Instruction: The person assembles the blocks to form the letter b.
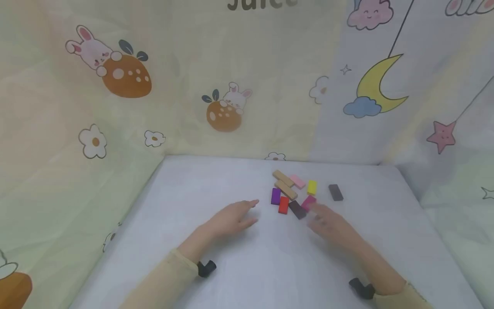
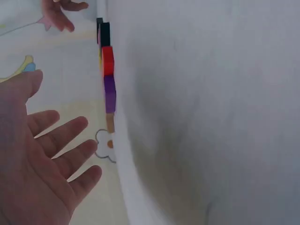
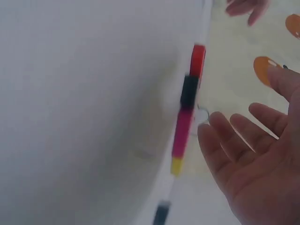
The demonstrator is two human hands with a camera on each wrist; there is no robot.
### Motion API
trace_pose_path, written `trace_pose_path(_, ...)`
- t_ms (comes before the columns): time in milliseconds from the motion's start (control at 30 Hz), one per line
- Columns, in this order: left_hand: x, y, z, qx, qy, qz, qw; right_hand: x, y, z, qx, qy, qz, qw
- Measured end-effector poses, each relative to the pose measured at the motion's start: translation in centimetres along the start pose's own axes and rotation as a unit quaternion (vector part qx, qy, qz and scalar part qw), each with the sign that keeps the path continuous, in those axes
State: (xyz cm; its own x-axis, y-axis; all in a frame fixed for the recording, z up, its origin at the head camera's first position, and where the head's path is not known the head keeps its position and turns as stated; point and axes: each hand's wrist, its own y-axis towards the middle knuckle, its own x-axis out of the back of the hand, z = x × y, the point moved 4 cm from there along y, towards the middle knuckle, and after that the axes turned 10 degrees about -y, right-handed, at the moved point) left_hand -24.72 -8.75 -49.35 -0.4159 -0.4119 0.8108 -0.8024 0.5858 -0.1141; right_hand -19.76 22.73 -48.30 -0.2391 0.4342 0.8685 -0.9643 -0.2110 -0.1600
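Note:
My left hand [image 1: 230, 219] hovers over the white table left of a cluster of small blocks, fingers loosely extended and holding nothing. My right hand [image 1: 332, 226] is at the cluster's near right side, its fingers spread and its palm bare in the right wrist view. Its fingertips overlap the magenta block [image 1: 308, 203] in the head view. Beside that lie a dark block [image 1: 297, 210], a red block [image 1: 283, 205] and a purple block [image 1: 275, 196]. Behind them are two wooden blocks [image 1: 286, 189], a pink block [image 1: 297, 181] and a yellow block [image 1: 311, 187].
Another dark block [image 1: 335, 192] lies apart, to the right of the cluster. The white tabletop [image 1: 247, 274] ends at a hanging cloth [image 1: 270, 128] printed with rabbits, flowers and a moon, which also runs along both sides.

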Motion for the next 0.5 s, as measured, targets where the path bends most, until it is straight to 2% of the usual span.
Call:
trace_pose_path(100,-1.9,0.7,-0.2,0.004,-0.051,-0.007,0.9987,-1.4,0.5,1.3,-0.015,0.040,0.002,0.9991)
trace_pose_path(167,-2.9,1.2,-0.4,0.005,-0.084,-0.015,0.9963,-2.2,1.0,2.0,-0.014,0.048,0.000,0.9987)
trace_pose_path(333,-4.9,2.7,-1.2,0.002,-0.130,-0.036,0.9909,-3.8,2.1,3.2,-0.015,0.077,0.000,0.9969)
trace_pose_path(400,-5.5,3.4,-1.4,-0.006,-0.122,-0.047,0.9914,-4.4,2.5,3.2,-0.024,0.089,0.000,0.9958)
trace_pose_path(500,-6.5,4.1,-1.6,-0.020,-0.071,-0.072,0.9947,-5.2,2.6,3.0,-0.049,0.110,0.008,0.9927)
